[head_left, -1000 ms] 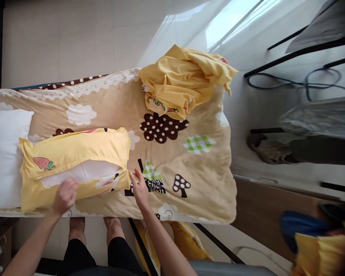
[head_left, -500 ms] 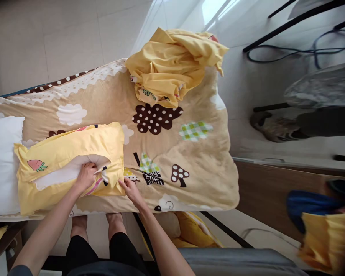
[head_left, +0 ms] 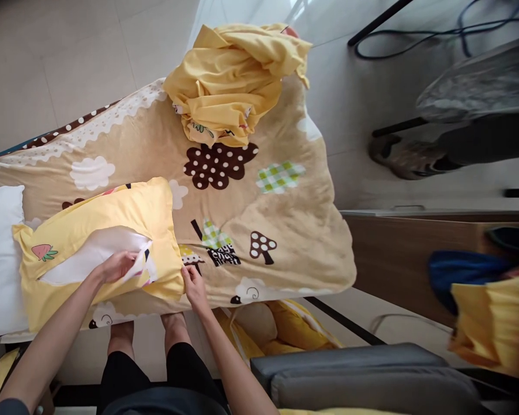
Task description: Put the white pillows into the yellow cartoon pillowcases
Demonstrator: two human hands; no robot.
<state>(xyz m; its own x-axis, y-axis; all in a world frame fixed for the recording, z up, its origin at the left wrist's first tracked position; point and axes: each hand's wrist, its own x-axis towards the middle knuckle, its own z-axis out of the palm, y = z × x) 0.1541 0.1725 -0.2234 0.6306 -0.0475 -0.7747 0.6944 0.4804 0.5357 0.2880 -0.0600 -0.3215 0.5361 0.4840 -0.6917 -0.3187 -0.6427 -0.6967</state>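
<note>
A yellow pillowcase (head_left: 134, 202) printed with a strawberry lies in front of me, its long slit gaping over a white pillow (head_left: 97, 251) inside. At the slit's right end, my left hand (head_left: 119, 266) is closed on the pillowcase's opening edge, where the printed fabric folds back. My right hand (head_left: 194, 283) pinches the pillowcase's lower right corner between thumb and fingers. Another white pillow (head_left: 2, 259), without a cover, sits at the far left, touching the yellow one. Under everything spreads a beige patterned blanket (head_left: 303, 248).
A crumpled yellow cloth (head_left: 237, 80) is heaped on the blanket's far side. Below the near edge are a yellow bag (head_left: 281, 328) and a grey padded seat (head_left: 363, 374). A person's shoe (head_left: 398, 158) and a blue cable (head_left: 398, 49) are on the floor at right.
My left hand has shifted left and down, drawing the slit's edge and widening the gap over the white pillow. My right hand still pinches the corner. The view has shifted slightly.
</note>
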